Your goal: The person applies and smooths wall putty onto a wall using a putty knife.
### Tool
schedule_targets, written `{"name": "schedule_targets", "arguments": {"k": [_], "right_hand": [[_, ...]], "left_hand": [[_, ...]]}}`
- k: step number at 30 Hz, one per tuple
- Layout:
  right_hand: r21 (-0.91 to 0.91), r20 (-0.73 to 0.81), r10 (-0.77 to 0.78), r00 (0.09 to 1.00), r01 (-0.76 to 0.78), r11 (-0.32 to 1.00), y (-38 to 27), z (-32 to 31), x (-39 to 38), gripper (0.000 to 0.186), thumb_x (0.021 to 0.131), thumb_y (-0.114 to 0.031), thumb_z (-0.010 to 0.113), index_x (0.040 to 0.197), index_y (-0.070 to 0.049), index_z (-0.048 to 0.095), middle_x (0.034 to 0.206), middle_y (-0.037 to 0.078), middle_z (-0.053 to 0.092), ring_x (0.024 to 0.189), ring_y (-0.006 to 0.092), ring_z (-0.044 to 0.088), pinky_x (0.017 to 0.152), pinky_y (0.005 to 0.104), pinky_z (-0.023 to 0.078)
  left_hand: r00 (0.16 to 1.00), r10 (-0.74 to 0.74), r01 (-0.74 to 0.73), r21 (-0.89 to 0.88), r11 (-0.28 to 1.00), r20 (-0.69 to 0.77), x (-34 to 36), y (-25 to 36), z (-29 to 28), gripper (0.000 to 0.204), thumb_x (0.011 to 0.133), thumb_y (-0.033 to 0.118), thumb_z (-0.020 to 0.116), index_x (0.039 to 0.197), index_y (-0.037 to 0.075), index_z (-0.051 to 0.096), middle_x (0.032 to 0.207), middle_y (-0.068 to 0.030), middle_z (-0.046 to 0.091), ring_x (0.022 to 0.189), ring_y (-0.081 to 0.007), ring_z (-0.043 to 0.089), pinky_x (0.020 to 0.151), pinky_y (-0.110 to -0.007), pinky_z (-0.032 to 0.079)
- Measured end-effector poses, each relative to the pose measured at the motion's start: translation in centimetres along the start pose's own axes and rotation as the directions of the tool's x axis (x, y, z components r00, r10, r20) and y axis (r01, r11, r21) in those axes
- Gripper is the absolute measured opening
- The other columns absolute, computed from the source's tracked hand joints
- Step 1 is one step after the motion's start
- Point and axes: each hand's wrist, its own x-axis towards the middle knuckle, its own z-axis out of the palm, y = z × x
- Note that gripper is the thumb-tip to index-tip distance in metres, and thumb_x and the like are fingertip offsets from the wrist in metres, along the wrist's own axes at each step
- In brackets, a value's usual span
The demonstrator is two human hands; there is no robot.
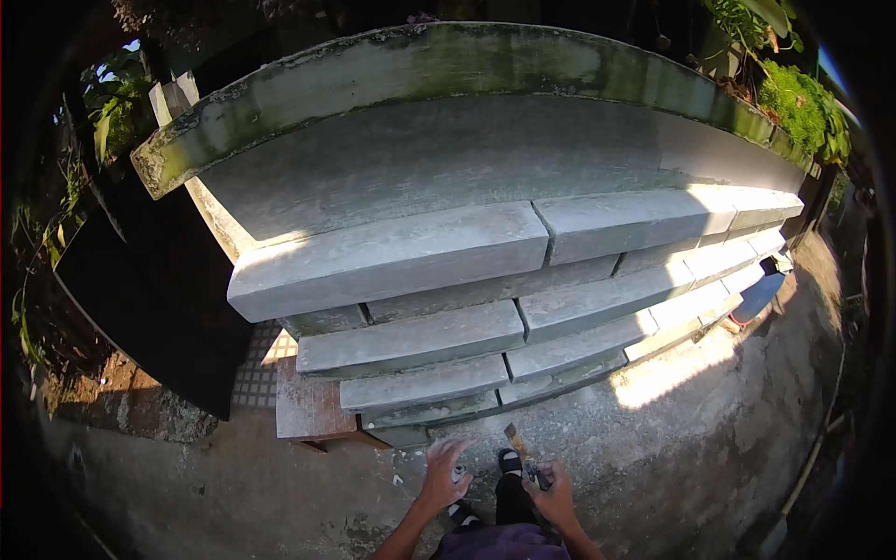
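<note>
My right hand is closed around the dark handle of a paintbrush, whose tan bristles point up and toward the wall. Dusted with white, my left hand has its fingers apart and stretched forward. A small pale round thing shows beside its thumb; whether the hand touches it I cannot tell. Beyond both hands rises a stepped wall of grey-white blocks, with dark gaps between the blocks. Neither hand nor the brush touches it.
A reddish-brown wooden stool or box stands by the wall's left end. Overhead runs a mossy concrete ledge. My sandalled foot is on the dusty concrete floor. A blue object lies at the far right, near a long pole.
</note>
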Motion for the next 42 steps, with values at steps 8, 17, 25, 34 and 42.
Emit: {"name": "schedule_targets", "arguments": {"k": [8, 17, 25, 34, 42], "right_hand": [[0.186, 0.042, 0.157, 0.987, -0.162, 0.969, 0.7, -0.7, -5.5, 0.037, 0.077, -0.01, 0.085, 0.103, 0.001, 0.062, 0.09, 0.007, 0.07, 0.083, 0.0125, 0.064, 0.074, 0.029, 0.051], [0.237, 0.084, 0.18, 0.98, -0.195, 0.952, 2.4, -3.8, -8.4, 0.024, 0.086, -0.013, 0.078, 0.099, 0.001, 0.063, 0.082, 0.008, 0.071, 0.077, 0.0111, 0.066, 0.07, 0.0277, 0.053], [0.047, 0.33, 0.491, 0.806, -0.534, 0.844, 10.3, -9.3, -16.7, 0.04, 0.094, -0.037, 0.069, 0.108, 0.0, 0.061, 0.083, 0.009, 0.07, 0.076, 0.0137, 0.065, 0.072, 0.0316, 0.051], [0.234, 0.361, 0.776, 0.517, -0.856, 0.461, 27.6, -8.3, -27.1, 0.021, 0.094, -0.023, 0.062, 0.099, -0.003, 0.066, 0.077, 0.003, 0.062, 0.057, 0.0133, 0.053, 0.051, 0.0286, 0.043], [0.529, 0.222, 0.819, 0.529, -0.771, 0.355, 36.2, -0.4, -22.3, 0.029, 0.092, -0.031, 0.06, 0.076, -0.008, 0.066, 0.064, 0.004, 0.058, 0.05, 0.0155, 0.053, 0.045, 0.033, 0.04]], "left_hand": [[0.978, 0.094, -0.048, -0.237, 0.97, 0.185, -4.8, 2.2, 3.9, 0.071, 0.068, 0.009, 0.065, 0.138, 0.012, 0.051, 0.154, -0.0138, 0.042, 0.139, -0.0333, 0.041, 0.114, -0.048, 0.024], [0.963, 0.104, -0.094, -0.054, 0.994, 0.248, -7.6, 5.3, 5.5, 0.08, 0.068, 0.012, 0.066, 0.145, 0.01, 0.046, 0.159, -0.015, 0.033, 0.141, -0.0337, 0.039, 0.114, -0.049, 0.026], [0.932, 0.117, -0.126, 0.005, 0.992, 0.344, -10.8, 7.6, 7.5, 0.089, 0.068, 0.013, 0.07, 0.151, 0.011, 0.038, 0.154, -0.0106, 0.043, 0.136, -0.032, 0.044, 0.112, -0.048, 0.03], [0.943, 0.085, 0.053, -0.398, 0.916, 0.32, -8.9, 6.0, 6.8, 0.084, 0.066, 0.007, 0.06, 0.148, 0.006, 0.042, 0.146, -0.0171, 0.05, 0.134, -0.0368, 0.045, 0.111, -0.045, 0.032], [0.877, 0.341, -0.319, -0.12, 0.94, 0.339, 2.8, 4.0, -4.1, 0.081, 0.065, 0.005, 0.063, 0.145, 0.006, 0.047, 0.139, -0.0175, 0.054, 0.129, -0.0371, 0.049, 0.11, -0.044, 0.034]]}}
